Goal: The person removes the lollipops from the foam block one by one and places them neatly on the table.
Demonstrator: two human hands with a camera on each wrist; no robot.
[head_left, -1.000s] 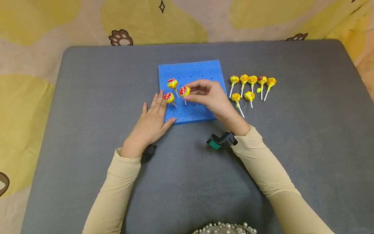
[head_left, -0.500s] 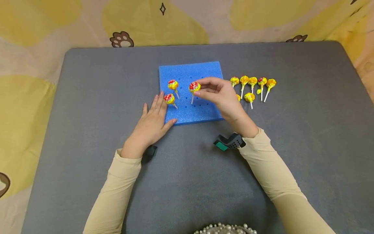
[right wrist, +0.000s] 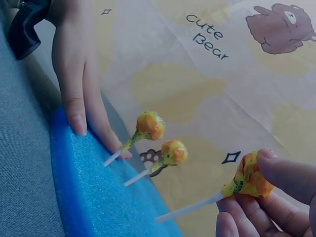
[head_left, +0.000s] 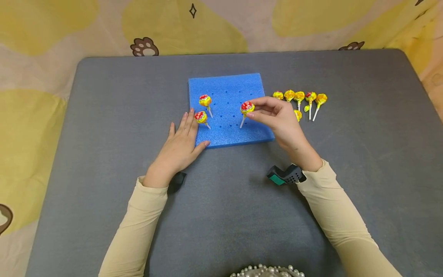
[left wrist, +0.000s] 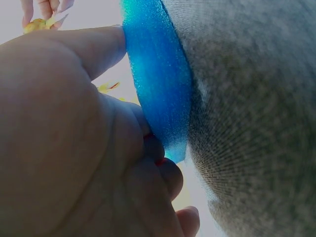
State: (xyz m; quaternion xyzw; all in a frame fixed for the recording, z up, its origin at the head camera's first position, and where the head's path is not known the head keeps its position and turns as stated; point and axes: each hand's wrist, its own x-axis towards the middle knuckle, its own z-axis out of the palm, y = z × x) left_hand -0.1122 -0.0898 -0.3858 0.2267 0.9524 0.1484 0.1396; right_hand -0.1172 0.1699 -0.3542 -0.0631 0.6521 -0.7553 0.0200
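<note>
My right hand [head_left: 285, 121] pinches a lollipop [head_left: 247, 107] by its yellow-and-red wrapped head, over the right part of a blue foam block [head_left: 228, 139]. Its white stick slants down to the foam; whether the tip is in a hole I cannot tell. Two more lollipops, one at the back [head_left: 205, 100] and one nearer [head_left: 200, 117], stand tilted in the foam's left side. My left hand [head_left: 177, 148] rests on the foam's left edge, fingers straight and thumb spread. From the right wrist, the held lollipop [right wrist: 249, 175] shows between thumb and fingers.
Several wrapped lollipops [head_left: 310, 96] lie on the grey table [head_left: 221, 207] right of the foam, some partly hidden behind my right hand. Rows of small holes dot the foam. A patterned cloth [head_left: 221, 27] hangs beyond the table's far edge.
My right hand has moved right across the foam, carrying the lollipop away from the two standing ones. My left hand stays in place on the foam's edge.
</note>
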